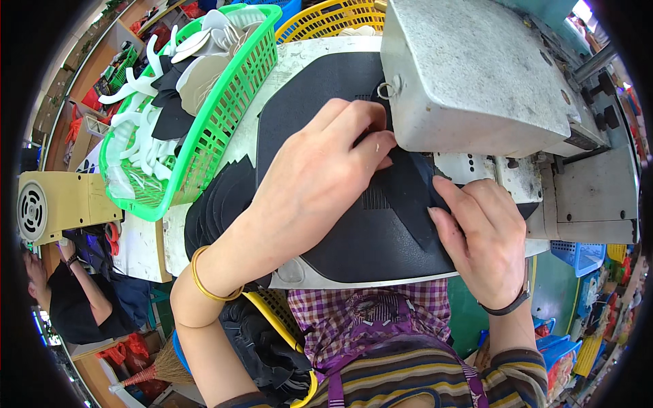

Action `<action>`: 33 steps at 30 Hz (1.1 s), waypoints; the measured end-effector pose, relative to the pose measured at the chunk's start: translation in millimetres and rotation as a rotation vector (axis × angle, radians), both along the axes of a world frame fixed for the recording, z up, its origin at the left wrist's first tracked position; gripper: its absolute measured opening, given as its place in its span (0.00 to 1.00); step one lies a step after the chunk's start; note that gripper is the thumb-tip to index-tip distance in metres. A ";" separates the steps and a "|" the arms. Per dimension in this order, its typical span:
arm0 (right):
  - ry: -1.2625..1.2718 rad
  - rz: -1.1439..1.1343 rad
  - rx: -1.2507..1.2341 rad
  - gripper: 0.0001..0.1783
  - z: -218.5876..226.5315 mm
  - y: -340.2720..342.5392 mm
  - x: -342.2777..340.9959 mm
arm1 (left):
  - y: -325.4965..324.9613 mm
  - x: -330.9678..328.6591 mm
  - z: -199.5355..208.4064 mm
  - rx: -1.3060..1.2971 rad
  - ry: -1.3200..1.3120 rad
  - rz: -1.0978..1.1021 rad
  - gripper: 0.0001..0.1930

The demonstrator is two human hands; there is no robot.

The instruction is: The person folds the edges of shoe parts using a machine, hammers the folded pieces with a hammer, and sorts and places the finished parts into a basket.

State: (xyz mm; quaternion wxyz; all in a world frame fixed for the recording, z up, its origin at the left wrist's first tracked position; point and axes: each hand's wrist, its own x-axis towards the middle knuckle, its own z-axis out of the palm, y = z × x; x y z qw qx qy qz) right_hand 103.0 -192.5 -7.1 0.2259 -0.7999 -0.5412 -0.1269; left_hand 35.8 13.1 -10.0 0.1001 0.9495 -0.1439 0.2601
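A thin black flexible piece (pixel 408 204), like cut leather or fabric, lies slantwise on the black machine table pad (pixel 306 81). Its far end reaches beside the grey metal machine head (pixel 469 75). My left hand (pixel 326 163) bends over that far end, thumb and fingers pinched on it close to the machine's corner. At the piece's right edge, my right hand (pixel 486 231) grips it between thumb and fingers. What lies under the machine head is hidden. Left of my left forearm, a fanned stack of black cut pieces (pixel 221 197) rests at the table's edge.
A green basket (pixel 204 143) of white and black cut parts stands on the left, a yellow basket (pixel 326 24) at the back. Beside my lap is a yellow-rimmed container (pixel 272 316) of black pieces. Another person's arm (pixel 88 285) works near a beige machine (pixel 68 207), far left.
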 end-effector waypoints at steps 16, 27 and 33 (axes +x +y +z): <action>-0.021 0.030 -0.140 0.26 2.4 6.1 -1.3 | 9.6 4.7 1.1 -0.001 0.050 -0.106 0.12; 0.011 0.013 -0.119 0.26 1.9 7.3 -0.2 | 2.3 -13.9 6.9 -0.019 0.132 -0.065 0.24; -0.024 0.004 -0.132 0.25 1.1 7.4 -0.7 | -5.2 -19.2 11.8 0.080 0.185 0.011 0.33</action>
